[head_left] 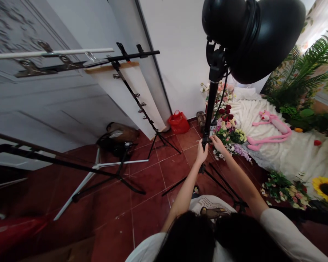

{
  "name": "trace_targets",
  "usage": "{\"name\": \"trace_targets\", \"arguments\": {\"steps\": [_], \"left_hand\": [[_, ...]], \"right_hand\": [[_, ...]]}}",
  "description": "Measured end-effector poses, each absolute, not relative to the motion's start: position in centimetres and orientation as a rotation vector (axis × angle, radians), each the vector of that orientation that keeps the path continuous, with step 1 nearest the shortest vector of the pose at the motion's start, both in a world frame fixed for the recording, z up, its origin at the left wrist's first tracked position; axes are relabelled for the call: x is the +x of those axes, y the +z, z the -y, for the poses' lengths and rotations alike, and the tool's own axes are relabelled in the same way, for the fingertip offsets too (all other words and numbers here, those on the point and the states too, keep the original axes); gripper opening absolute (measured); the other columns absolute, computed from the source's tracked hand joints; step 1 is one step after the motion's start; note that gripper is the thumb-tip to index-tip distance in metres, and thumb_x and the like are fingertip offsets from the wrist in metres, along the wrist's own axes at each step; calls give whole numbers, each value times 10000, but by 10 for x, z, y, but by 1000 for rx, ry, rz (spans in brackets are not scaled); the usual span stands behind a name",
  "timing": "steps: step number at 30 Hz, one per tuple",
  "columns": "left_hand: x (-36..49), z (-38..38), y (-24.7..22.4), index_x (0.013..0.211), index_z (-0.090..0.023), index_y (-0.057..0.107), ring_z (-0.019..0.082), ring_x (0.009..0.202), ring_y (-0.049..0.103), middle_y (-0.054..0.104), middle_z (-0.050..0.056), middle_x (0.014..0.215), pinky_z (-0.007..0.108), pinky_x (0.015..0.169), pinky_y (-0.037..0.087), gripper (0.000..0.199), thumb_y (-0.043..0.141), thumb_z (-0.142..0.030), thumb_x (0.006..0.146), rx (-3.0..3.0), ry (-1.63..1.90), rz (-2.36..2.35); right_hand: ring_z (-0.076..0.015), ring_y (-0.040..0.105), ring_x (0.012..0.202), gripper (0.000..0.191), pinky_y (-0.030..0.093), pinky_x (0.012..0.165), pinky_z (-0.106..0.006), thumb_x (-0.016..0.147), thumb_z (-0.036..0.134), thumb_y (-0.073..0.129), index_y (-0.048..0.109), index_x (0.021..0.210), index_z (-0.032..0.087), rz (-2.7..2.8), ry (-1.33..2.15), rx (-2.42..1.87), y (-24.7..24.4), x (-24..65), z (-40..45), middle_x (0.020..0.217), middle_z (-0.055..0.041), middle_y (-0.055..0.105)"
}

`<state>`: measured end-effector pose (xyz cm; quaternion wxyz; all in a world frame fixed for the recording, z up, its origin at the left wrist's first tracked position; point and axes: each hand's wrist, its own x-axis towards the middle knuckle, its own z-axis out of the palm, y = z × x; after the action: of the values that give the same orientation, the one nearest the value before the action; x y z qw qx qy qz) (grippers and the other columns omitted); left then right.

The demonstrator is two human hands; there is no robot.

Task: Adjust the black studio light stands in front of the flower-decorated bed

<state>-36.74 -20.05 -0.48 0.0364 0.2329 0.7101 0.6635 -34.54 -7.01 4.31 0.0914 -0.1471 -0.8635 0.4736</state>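
A black light stand rises upright in front of me, with a large black studio light on top and a cable hanging beside the pole. My left hand is closed around the pole at a collar low on the column. On the other side, my right hand has its fingers closed at the same collar, by what looks like its knob; the knob itself is mostly hidden. The stand's dark legs spread over the floor just below my hands.
Left stands a backdrop stand with a white paper roll and clips. White and black tripod legs cross the red tiles. A red bag sits by the wall. At right are flowers, a pink plush toy on white cloth, and a sunflower.
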Motion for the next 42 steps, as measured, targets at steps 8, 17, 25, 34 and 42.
{"name": "trace_targets", "arguments": {"steps": [8, 17, 25, 34, 42], "left_hand": [[-364, 203, 6, 1289, -191, 437, 229, 1229, 522, 558, 143, 1277, 431, 1085, 377, 476, 440, -493, 921, 700, 2002, -2234], [-327, 216, -35, 1339, -159, 394, 266, 1332, 398, 445, 189, 1342, 473, 1132, 309, 506, 480, -405, 905, 496, 1935, -2400], [-252, 176, -83, 1187, -163, 502, 197, 959, 606, 490, 164, 1208, 455, 979, 465, 375, 523, -388, 887, 715, 1662, -2090], [-148, 76, -48, 1139, -165, 544, 209, 1068, 564, 553, 136, 1148, 439, 996, 443, 358, 442, -436, 927, 1425, 1340, -1541], [-39, 49, -26, 1274, -186, 490, 199, 1194, 523, 547, 131, 1275, 413, 1071, 381, 443, 399, -466, 943, 1598, 1171, -1131]], "right_hand": [[-197, 644, 695, 460, 517, 646, -282, 902, 436, 391, 471, 1252, 149, 2643, 1283, -670, 57, -355, 80, 794, -67, 667], [-166, 705, 783, 418, 571, 729, -277, 969, 518, 280, 482, 1144, 198, 2229, 1783, -858, 45, -312, 86, 930, -101, 709], [-211, 726, 860, 377, 597, 811, -359, 963, 497, 327, 506, 1136, 214, 1618, 1994, -1215, -10, -186, 76, 1034, -136, 714], [-204, 725, 792, 241, 598, 777, -370, 964, 399, 381, 534, 1016, 220, 781, 1699, -1427, -35, -10, 74, 926, -110, 731], [-114, 671, 607, 231, 559, 631, -228, 927, 348, 516, 627, 841, 165, 451, 1378, -1324, -25, 86, 109, 716, -41, 707]]}}
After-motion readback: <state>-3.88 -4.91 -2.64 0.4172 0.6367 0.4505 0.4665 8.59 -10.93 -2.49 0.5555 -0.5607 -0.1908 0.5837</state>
